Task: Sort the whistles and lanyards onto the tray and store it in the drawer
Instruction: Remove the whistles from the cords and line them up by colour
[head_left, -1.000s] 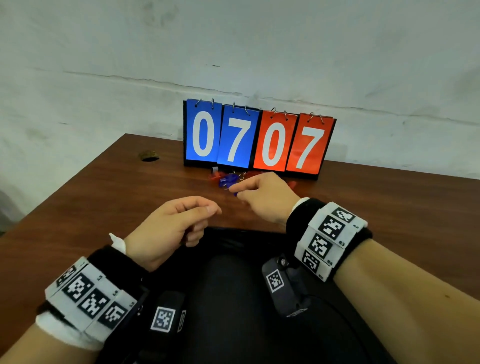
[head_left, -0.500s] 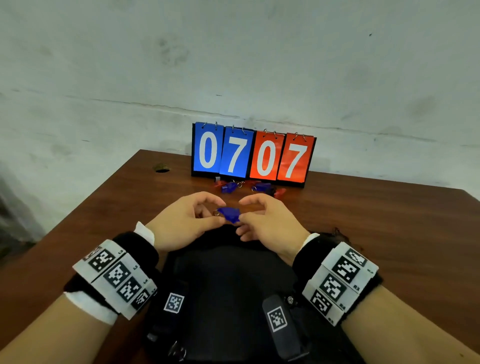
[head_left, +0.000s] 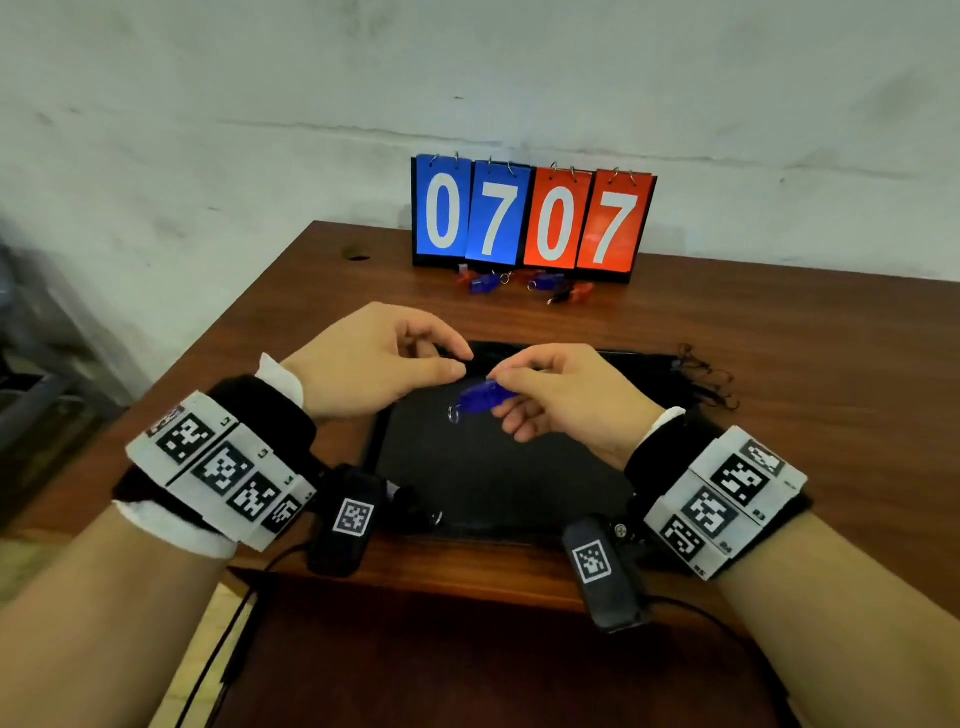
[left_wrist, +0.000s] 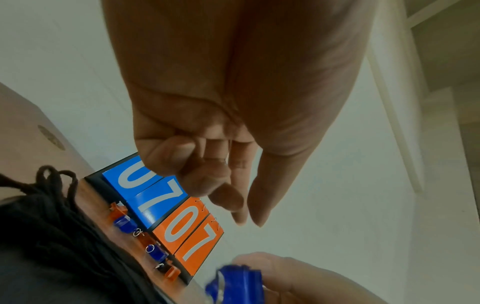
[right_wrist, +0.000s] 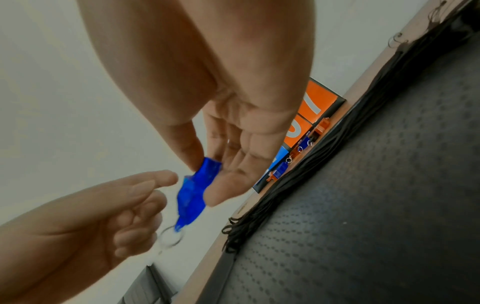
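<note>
So, dead centre of the head view the right hand (head_left: 566, 400) is pinching a blue whistle (head_left: 483, 397) between thumb and fingertips, held up over the black tray (head_left: 493, 483) and not touching it. A small metal ring (head_left: 453, 414) hangs off the whistle's lower left end; it's pretty blurry in the right wrist view. The left hand (head_left: 374, 364) sits just left of it and holds nothing: thumb and forefinger poke out toward the whistle with a small gap between them, and the other fingers are loosely curled under. It's close to the whistle but apart from it. The tray lies flat on the brown bench (head_left: 805, 364) in the lower middle of the frame, and the right wrist view shows its dotted texture. A bunch of black lanyards (head_left: 691, 371) runs along the tray's top edge, with loose ends spilling off the upper right corner onto the bench. In the upper middle a flip scoreboard (head_left: 532, 218) reads 0707, two blue cards then two red ones. Right below it is a little cluster of more whistles (head_left: 524, 285), blue and orange, lying on the bench well apart from the tray. Both wrists wear white marker bands (head_left: 223, 467).
</note>
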